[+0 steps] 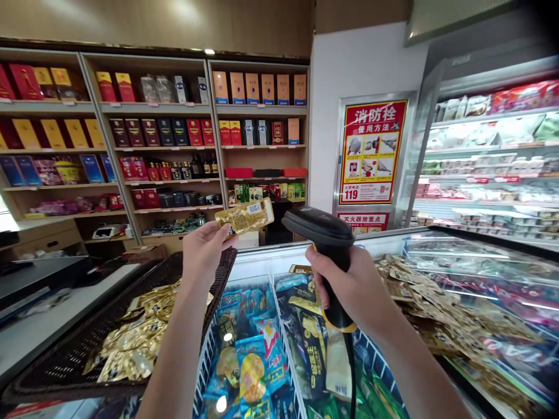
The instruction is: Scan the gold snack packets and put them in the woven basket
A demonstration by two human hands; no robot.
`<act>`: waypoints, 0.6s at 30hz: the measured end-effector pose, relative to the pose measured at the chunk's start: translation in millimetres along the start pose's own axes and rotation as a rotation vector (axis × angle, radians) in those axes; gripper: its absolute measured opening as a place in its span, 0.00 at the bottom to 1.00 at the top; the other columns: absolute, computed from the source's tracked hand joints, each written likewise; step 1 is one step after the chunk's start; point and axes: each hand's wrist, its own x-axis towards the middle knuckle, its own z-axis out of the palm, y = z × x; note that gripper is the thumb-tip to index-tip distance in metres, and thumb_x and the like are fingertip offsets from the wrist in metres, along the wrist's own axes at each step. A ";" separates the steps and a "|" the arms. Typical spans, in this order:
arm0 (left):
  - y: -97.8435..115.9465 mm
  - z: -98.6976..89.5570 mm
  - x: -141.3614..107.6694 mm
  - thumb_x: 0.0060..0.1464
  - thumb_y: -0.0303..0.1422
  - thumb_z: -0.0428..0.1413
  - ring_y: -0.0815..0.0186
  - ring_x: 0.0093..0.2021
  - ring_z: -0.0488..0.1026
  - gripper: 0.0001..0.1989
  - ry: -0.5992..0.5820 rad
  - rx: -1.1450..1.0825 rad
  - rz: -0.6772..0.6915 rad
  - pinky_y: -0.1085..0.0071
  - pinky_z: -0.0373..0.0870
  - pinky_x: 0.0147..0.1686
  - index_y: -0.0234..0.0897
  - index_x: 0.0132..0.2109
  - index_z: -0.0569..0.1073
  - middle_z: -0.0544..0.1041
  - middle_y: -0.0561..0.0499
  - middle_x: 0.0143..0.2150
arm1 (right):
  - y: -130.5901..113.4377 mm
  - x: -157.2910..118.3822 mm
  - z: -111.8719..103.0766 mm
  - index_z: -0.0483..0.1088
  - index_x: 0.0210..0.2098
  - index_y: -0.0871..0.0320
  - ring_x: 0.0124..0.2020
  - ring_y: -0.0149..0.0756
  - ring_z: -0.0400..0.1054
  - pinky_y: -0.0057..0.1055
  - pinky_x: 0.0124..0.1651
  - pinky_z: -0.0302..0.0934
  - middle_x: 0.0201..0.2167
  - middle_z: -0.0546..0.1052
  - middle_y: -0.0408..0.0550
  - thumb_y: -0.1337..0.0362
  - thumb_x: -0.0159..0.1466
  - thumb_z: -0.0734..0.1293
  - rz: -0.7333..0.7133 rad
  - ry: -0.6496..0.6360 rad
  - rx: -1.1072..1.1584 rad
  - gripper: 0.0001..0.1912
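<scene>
Shop freezer (393, 237), one packet (244, 218), one scanner (323, 231).

wood-panelled upper wall (174, 23) | wooden wall shelves (155, 107) | white wall (327, 145) | red fire-hydrant sign (372, 151) | lit refrigerated case (484, 174)

This is a convenience store: wooden shelves (152, 107) of boxed liquor at eleven o'clock, a refrigerated display case (484, 174) at two o'clock, a chest freezer (327, 245) of packaged snacks at six o'clock, a checkout counter (39, 331) at nine o'clock, and a handheld barcode scanner (321, 230) at center.
</scene>
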 end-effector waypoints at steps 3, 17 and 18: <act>1.8 -2.5 1.6 0.27 0.40 0.76 0.65 0.33 0.77 0.23 0.000 0.009 -0.003 0.57 0.84 0.46 0.31 0.30 0.78 0.79 0.50 0.29 | 1.0 0.8 1.5 0.67 0.27 0.56 0.15 0.33 0.64 0.31 0.23 0.60 0.14 0.67 0.39 0.49 0.67 0.68 -0.004 -0.007 -0.051 0.19; -11.9 1.8 5.3 0.37 0.36 0.72 0.67 0.31 0.76 0.16 -0.014 0.090 0.022 0.59 0.83 0.46 0.32 0.31 0.78 0.78 0.52 0.28 | 7.2 2.3 0.6 0.64 0.24 0.55 0.15 0.31 0.65 0.29 0.21 0.60 0.14 0.67 0.39 0.52 0.69 0.69 -0.005 -0.032 -0.066 0.22; -12.5 2.6 5.1 0.38 0.36 0.72 0.68 0.31 0.76 0.16 -0.014 0.093 0.022 0.59 0.83 0.46 0.32 0.32 0.78 0.77 0.52 0.27 | 7.9 3.1 0.2 0.65 0.24 0.56 0.15 0.32 0.65 0.29 0.21 0.60 0.15 0.68 0.39 0.51 0.69 0.68 -0.003 -0.031 -0.070 0.21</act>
